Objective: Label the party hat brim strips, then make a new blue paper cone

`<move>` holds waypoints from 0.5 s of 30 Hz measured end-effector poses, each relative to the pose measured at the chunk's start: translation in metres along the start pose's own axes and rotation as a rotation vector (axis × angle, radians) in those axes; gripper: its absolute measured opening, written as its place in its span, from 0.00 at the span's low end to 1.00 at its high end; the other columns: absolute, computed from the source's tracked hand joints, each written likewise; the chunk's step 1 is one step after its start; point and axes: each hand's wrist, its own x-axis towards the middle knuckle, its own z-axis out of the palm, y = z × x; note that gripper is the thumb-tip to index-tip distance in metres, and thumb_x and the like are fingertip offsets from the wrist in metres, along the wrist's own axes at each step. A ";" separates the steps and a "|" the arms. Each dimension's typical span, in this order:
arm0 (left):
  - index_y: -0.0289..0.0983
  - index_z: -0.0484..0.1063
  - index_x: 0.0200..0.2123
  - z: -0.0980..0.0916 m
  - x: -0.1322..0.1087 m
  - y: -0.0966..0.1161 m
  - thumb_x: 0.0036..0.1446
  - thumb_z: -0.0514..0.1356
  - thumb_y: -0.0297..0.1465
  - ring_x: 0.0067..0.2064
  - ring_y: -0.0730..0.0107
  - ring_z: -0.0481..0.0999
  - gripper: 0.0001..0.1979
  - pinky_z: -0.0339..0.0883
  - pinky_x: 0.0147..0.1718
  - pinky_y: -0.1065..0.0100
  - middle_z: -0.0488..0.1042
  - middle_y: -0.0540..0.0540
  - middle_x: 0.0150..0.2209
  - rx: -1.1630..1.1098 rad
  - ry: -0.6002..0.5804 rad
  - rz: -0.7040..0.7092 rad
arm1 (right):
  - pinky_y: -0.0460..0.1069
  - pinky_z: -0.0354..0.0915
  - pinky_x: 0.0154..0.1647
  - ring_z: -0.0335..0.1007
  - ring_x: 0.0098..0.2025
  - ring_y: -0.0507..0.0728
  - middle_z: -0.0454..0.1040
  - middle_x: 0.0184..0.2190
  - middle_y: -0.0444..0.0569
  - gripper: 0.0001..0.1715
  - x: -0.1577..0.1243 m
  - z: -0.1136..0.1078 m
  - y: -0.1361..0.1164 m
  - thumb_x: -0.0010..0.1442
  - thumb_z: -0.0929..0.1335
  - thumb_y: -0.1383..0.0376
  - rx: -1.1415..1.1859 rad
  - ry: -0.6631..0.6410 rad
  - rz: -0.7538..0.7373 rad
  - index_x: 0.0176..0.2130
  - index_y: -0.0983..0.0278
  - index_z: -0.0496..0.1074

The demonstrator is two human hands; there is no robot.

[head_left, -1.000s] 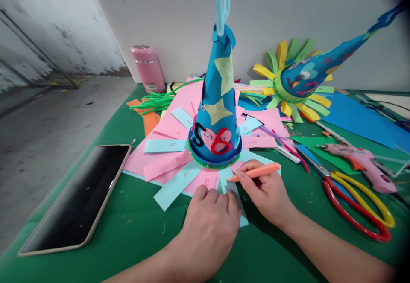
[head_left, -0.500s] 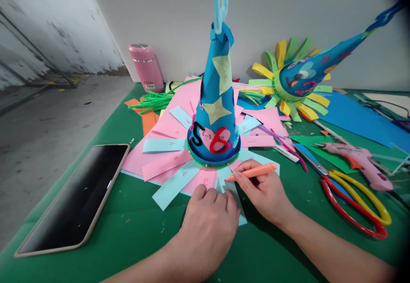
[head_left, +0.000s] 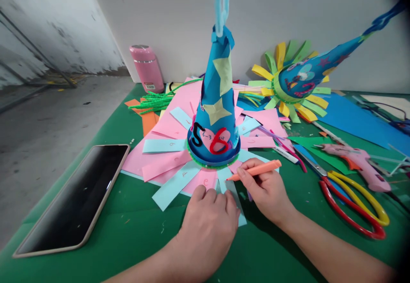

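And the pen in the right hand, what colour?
Light orange pen, best seen in the head view.

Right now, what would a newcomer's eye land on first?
The tall blue cone with pale stars, mid-table, ringed by pink and light-blue paper strips. Then, just in front of it, the right hand with an orange pen, its tip at one strip, and the left hand beside it. Behind, to the right, a second blue cone leans over, ringed with yellow and green loops.

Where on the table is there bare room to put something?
Between the phone and left hand, apart from specks; a narrower patch lies between the right hand and scissors. Paper strips crowd around the middle cone.
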 end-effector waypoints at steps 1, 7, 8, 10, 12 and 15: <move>0.32 0.71 0.34 0.000 0.000 0.000 0.49 0.57 0.28 0.22 0.65 0.68 0.08 0.59 0.24 0.62 0.67 0.50 0.20 -0.003 -0.001 -0.001 | 0.44 0.65 0.25 0.67 0.24 0.50 0.70 0.26 0.46 0.10 0.000 0.000 0.000 0.57 0.62 0.62 0.000 0.003 0.007 0.29 0.64 0.68; 0.32 0.71 0.35 -0.001 0.001 0.001 0.51 0.56 0.29 0.22 0.65 0.68 0.09 0.58 0.24 0.62 0.68 0.49 0.20 -0.006 0.008 0.000 | 0.44 0.64 0.25 0.65 0.23 0.49 0.69 0.26 0.45 0.09 0.000 0.000 0.000 0.58 0.62 0.62 0.016 0.014 0.005 0.29 0.64 0.68; 0.32 0.71 0.34 0.000 0.001 0.001 0.51 0.55 0.29 0.22 0.65 0.68 0.09 0.58 0.24 0.62 0.68 0.49 0.19 -0.006 0.014 -0.002 | 0.44 0.65 0.26 0.66 0.25 0.50 0.69 0.27 0.46 0.09 0.000 0.000 0.000 0.58 0.62 0.63 0.024 0.012 -0.001 0.29 0.64 0.68; 0.32 0.71 0.34 0.000 0.001 0.001 0.52 0.55 0.29 0.22 0.65 0.68 0.09 0.58 0.23 0.62 0.68 0.49 0.19 -0.008 0.028 -0.007 | 0.44 0.65 0.28 0.68 0.28 0.51 0.69 0.28 0.46 0.10 0.000 0.000 0.000 0.58 0.62 0.63 0.039 0.008 -0.009 0.29 0.64 0.68; 0.32 0.71 0.34 0.000 0.001 0.001 0.51 0.55 0.29 0.22 0.64 0.68 0.09 0.59 0.23 0.62 0.68 0.49 0.19 -0.010 0.033 -0.007 | 0.44 0.65 0.28 0.68 0.29 0.51 0.69 0.28 0.46 0.09 0.000 0.000 0.001 0.58 0.62 0.63 0.051 0.005 -0.012 0.29 0.64 0.68; 0.31 0.71 0.35 0.000 0.001 0.001 0.52 0.55 0.29 0.23 0.64 0.68 0.09 0.59 0.24 0.61 0.69 0.48 0.19 -0.005 0.027 -0.005 | 0.45 0.66 0.30 0.68 0.30 0.51 0.69 0.28 0.47 0.10 0.000 0.000 0.001 0.58 0.62 0.63 0.042 -0.005 -0.019 0.30 0.65 0.69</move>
